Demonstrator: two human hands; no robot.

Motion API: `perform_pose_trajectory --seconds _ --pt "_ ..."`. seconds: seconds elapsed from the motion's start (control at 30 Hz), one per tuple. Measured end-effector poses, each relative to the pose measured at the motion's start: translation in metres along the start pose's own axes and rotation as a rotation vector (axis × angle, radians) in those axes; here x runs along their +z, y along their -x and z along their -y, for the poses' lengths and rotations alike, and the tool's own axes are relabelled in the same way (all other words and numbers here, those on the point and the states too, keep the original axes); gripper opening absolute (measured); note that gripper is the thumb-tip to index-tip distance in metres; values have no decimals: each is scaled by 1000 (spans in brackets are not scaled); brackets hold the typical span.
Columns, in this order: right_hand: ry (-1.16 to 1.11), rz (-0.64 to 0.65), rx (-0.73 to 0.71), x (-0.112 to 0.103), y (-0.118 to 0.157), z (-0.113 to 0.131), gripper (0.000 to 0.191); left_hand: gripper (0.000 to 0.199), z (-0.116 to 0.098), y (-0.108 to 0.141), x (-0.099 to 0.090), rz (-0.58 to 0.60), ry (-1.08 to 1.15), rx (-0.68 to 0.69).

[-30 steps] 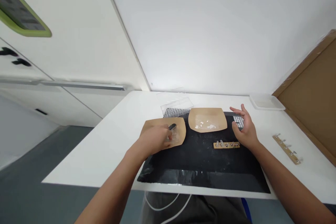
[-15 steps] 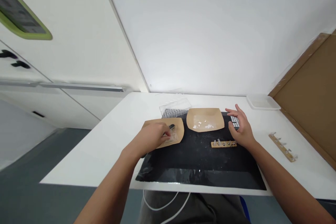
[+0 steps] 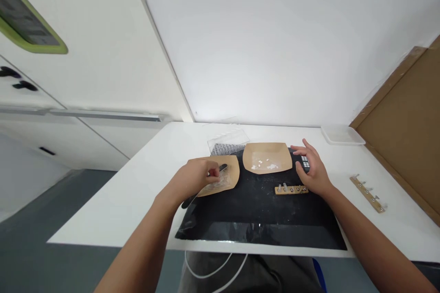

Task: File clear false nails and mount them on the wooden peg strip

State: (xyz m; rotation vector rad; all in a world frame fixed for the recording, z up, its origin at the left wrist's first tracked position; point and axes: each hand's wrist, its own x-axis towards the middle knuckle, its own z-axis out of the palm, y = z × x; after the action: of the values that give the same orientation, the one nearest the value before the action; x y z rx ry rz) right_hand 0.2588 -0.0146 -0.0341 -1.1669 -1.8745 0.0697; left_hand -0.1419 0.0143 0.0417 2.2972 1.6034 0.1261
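The left hand (image 3: 195, 177) is curled into a pinch around a slim black tool (image 3: 222, 168), which runs under the palm and out past the heel of the hand. Its fingers sit over a clear bag (image 3: 217, 184) lying on a kraft tray (image 3: 232, 173). The right hand (image 3: 312, 169) is open, its fingers spread and arched around a dark grid block (image 3: 305, 162) at the far edge of a black mat (image 3: 261, 233). I cannot tell whether they touch the block.

As things lie now, small white bits (image 3: 264, 163) sit loose in a second kraft tray (image 3: 266, 155), and a wooden strip (image 3: 291, 190) with upright bolts lies just beside the right hand. A matching strip (image 3: 367, 194) lies off the mat on the bench (image 3: 103, 219). A clear box (image 3: 228, 139) holds a grey grid piece (image 3: 223, 149), and a shallow plastic tray (image 3: 343, 135) stands at the bench's far edge, its contents faint.

The left fingers hide the tool's grip and much of the bag, so what the bag holds is hard to make out. The right hand partly covers the block, and the bits are too small to identify.
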Motion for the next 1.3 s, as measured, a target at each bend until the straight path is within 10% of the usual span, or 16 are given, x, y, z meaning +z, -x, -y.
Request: perform_pose_trajectory --seconds 0.3,0.57,1.0,1.13,1.3 --pt "-156 35 -59 4 -2 20 15 22 -45 9 2 -136 340 170" --pt "-299 71 -141 7 -2 60 31 32 -112 -15 32 72 935 255" --pt "-333 -8 -124 11 0 51 5 37 -120 -45 65 164 1049 158" --pt "-263 32 -104 12 1 39 5 39 -109 -33 59 -123 744 163" --pt "-284 -52 -69 4 -3 30 11 48 -43 7 48 -622 109 -14"
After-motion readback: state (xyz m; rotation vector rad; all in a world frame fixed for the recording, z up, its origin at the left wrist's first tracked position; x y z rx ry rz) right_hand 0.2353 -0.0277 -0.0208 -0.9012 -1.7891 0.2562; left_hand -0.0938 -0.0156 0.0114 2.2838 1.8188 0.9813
